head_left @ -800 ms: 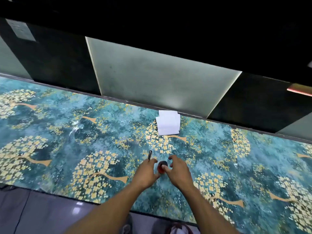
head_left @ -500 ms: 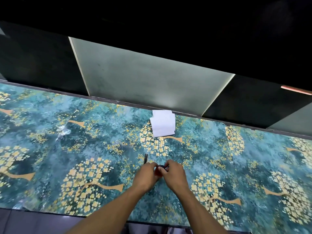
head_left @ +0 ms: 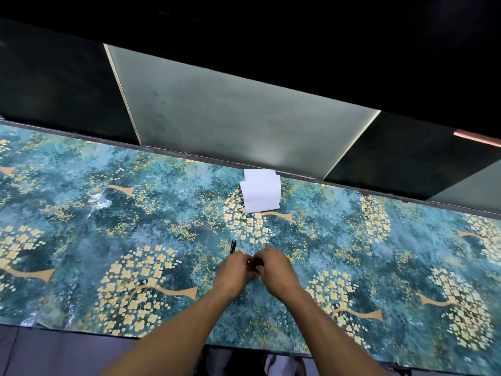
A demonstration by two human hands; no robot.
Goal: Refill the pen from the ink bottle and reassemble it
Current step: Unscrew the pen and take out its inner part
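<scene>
A small ink bottle (head_left: 254, 263) with a red body and a dark cap stands on the table, mostly hidden between my hands. My left hand (head_left: 234, 270) wraps the bottle's left side. My right hand (head_left: 273, 265) closes over its cap from the right. A black pen (head_left: 233, 246) lies on the table just beyond my left hand, pointing away from me, untouched.
A stack of white tissues (head_left: 261, 195) lies near the table's far edge (head_left: 298, 176). The table is covered with a teal cloth printed with yellow flowering trees (head_left: 141, 283). Dark and grey wall panels rise behind it.
My right hand's fingers were spread above the bottle; now both hands have closed on it. The view has shifted slightly.
</scene>
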